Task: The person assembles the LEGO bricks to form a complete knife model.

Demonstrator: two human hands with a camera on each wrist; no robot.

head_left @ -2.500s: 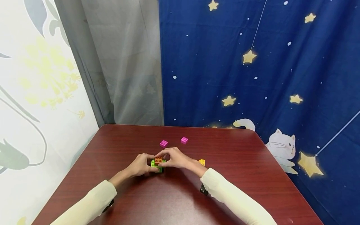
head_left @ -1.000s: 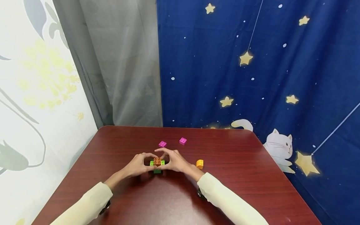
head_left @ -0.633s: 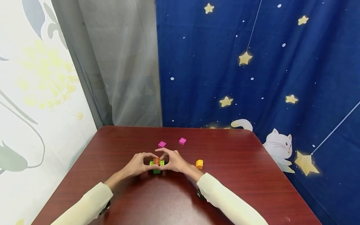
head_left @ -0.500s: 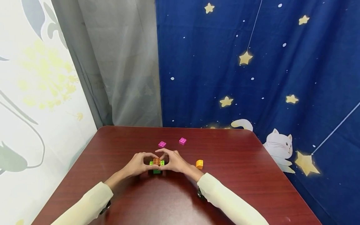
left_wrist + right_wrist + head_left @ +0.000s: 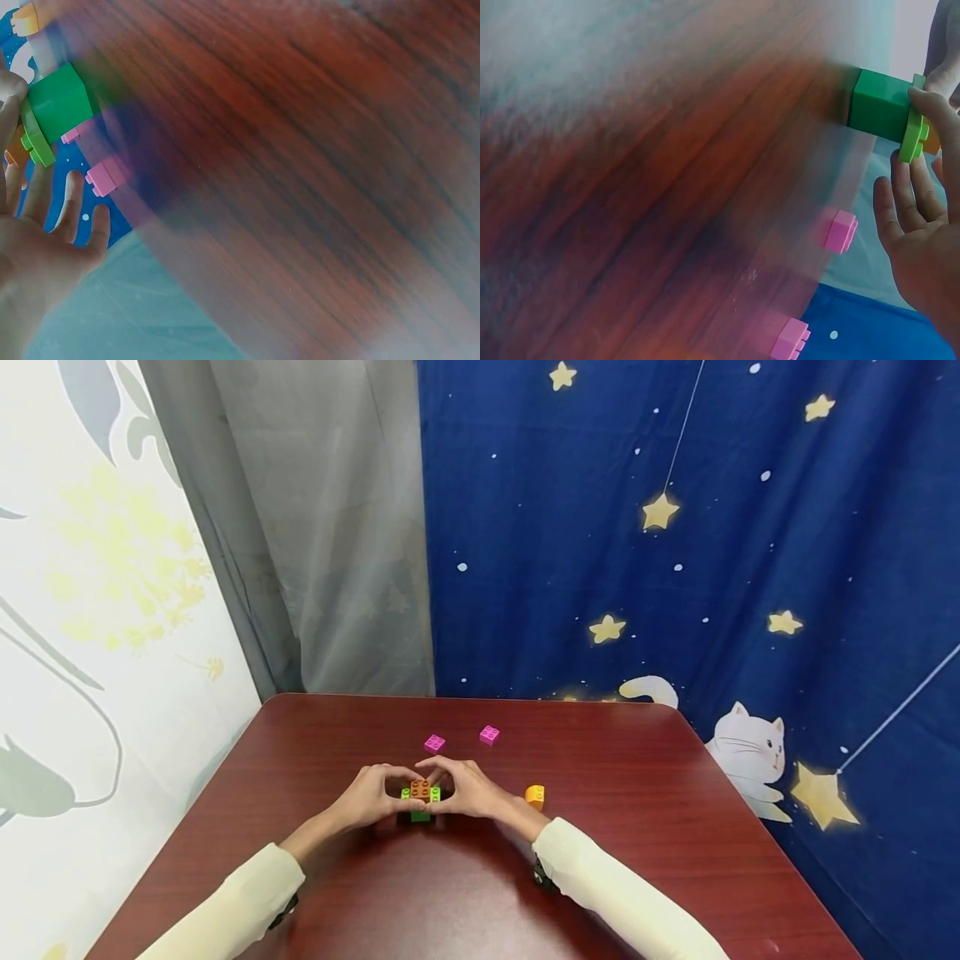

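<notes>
Your left hand (image 5: 372, 796) and right hand (image 5: 467, 788) are pinching the orange brick (image 5: 420, 788), fingers curled close; it's sitting atop the lime brick (image 5: 436, 794) and green block (image 5: 60, 103); pink bricks (image 5: 434, 743) (image 5: 489, 734) and yellow brick (image 5: 535, 796) are lying loose — probably remaining.

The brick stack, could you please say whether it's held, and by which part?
The left hand and right hand grip the brick stack by its upper part, around the lime brick and orange brick; exact contacts are partly hidden.

- Top brick (image 5: 420, 788) is showing orange
- Middle brick (image 5: 913, 135) is showing lime
- Bottom brick (image 5: 879, 105) is showing green
- Two bricks (image 5: 489, 735) are showing pink
- Surface (image 5: 420, 893) is showing red-brown woodgrain
- Curtain (image 5: 540, 543) is showing starry blue
</notes>
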